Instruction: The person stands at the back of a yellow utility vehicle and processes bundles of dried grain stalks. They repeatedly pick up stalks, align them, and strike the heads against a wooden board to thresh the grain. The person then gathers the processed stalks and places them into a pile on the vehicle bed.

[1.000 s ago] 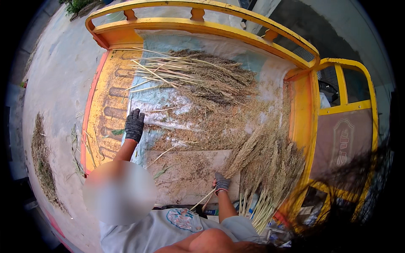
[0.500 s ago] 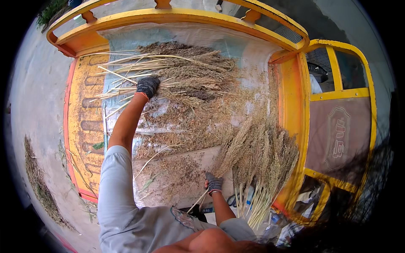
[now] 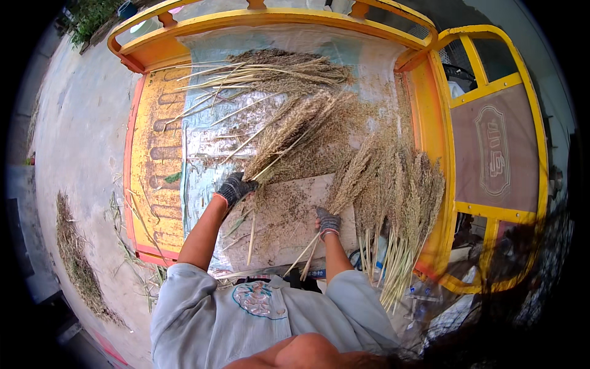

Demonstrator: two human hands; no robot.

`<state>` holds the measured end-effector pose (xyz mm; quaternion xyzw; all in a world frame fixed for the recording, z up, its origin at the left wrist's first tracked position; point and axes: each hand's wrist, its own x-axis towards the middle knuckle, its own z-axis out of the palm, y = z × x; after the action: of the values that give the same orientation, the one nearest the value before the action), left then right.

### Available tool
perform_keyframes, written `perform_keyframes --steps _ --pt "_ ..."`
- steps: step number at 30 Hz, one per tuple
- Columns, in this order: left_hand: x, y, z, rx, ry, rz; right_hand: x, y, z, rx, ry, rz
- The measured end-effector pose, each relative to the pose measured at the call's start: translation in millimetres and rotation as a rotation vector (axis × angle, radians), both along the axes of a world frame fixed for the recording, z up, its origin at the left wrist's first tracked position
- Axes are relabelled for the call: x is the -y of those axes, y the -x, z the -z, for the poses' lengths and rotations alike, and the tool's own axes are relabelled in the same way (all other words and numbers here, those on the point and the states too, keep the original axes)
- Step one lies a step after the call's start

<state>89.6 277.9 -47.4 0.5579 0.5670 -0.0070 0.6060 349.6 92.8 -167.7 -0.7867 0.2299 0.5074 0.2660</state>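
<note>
Two hands: both wear dark knit gloves.
Left hand (image 3: 235,187): fingers curled tight around the stem ends of a tan, feathery bundle of dried seed-headed stalks (image 3: 289,132).
Left bundle: long axis runs from 7 to 1 o'clock, seed heads pointing at 1 o'clock; bushy and brown at the tip, pale straw at the grip; it lies above the grey worn board (image 3: 289,215).
Right hand (image 3: 327,221): closed on a thinner sheaf of pale stalks (image 3: 356,175).
Right sheaf: heads toward 1 o'clock, cut ends trailing to 7 o'clock.
Surroundings: yellow metal cart rail (image 3: 276,15) at 12 o'clock.
</note>
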Motion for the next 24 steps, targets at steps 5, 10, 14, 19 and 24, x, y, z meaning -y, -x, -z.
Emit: perform_keyframes --steps 5,10,14,19,24 --pt "110 6 50 0.376 0.648 -0.411 1 -1 -13 -0.13 -0.056 -0.057" --pt "127 -2 47 0.324 0.49 -0.391 -10 23 -19 -0.083 -0.156 -0.254" --pt "146 -9 47 0.205 0.288 -0.418 -50 38 -38 -0.092 -0.18 -0.316" --pt "163 -9 73 -0.137 -0.124 -0.063 -74 48 -24 0.163 -0.252 -0.381" --pt "180 6 71 -0.216 -0.271 -0.158 -55 34 -45 -0.074 -0.503 -0.229"
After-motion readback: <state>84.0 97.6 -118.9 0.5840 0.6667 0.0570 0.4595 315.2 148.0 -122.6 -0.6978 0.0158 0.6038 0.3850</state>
